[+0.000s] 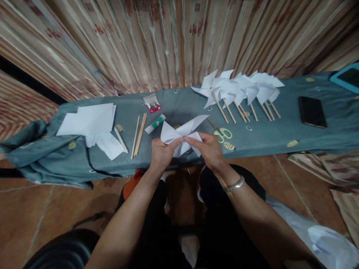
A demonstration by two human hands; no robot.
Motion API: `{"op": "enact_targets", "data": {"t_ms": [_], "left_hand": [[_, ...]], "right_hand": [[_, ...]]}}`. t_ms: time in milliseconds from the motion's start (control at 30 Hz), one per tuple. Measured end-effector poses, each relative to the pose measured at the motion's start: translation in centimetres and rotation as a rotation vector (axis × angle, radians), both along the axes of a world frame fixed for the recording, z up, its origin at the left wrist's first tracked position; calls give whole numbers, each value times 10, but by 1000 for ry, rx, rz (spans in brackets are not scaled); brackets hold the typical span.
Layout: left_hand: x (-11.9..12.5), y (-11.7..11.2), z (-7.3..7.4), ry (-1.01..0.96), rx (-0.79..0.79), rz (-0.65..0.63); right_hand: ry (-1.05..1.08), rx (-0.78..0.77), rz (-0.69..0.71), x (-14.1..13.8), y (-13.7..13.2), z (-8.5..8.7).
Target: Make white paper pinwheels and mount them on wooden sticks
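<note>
Bare forearms [241,194], then both hands [163,152] pinching a pinwheel [183,130] (white).

The left hand [162,152] and right hand [211,148] are bare, as are both forearms [127,211], with a curved silver bangle [235,184] round the right wrist [224,175] and black trousers [221,228] below.

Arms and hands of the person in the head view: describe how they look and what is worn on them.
The left hand and right hand are without gloves. No sleeves show on either forearm. A silver-coloured, band-like bracelet circles the right wrist; none shows on the left. Fine markings are too blurred to tell.
</note>
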State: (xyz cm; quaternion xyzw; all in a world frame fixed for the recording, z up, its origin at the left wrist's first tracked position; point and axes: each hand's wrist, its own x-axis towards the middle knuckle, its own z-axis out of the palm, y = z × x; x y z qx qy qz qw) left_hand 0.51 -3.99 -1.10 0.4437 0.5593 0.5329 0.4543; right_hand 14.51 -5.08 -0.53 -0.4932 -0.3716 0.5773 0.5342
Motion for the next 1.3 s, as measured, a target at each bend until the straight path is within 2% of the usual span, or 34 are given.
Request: {"op": "enact_targets", "data": {"t_ms": [767, 1133, 1300], "left_hand": [[0, 3, -2, 37, -7, -8], [1, 3, 0, -68, -50, -33], [1, 2, 2, -58, -47, -31]], "right_hand": [[-42, 12, -14, 1, 0, -1], [53, -30, 1, 1, 1, 4], [75, -27, 5, 0, 1, 3]]}}
